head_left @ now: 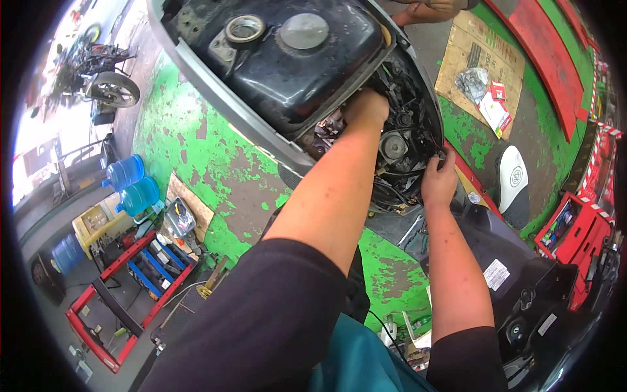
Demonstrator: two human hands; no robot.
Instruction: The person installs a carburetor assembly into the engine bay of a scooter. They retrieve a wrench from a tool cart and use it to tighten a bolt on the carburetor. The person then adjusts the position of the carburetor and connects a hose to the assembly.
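Observation:
A scooter stands before me with its seat off. Its black fuel tank [297,81] and the engine bay [400,124] lie exposed inside grey side panels. My left hand [367,108] reaches down into the bay beside the tank; its fingers are hidden inside. At the bay's right rim, my right hand [440,178] has its fingers curled together next to thin dark wiring. Whatever they pinch is too small to make out. Below that hand, a wrench [411,230] rests on the scooter's dark floorboard.
Another person's hand [428,12] shows at the top edge. A cardboard sheet [480,65] with a plastic bag [471,83] lies at right, near the black-and-white seat [513,179]. Blue water jugs [124,171], a red-framed rack [108,320] and a red toolbox [575,242] stand around.

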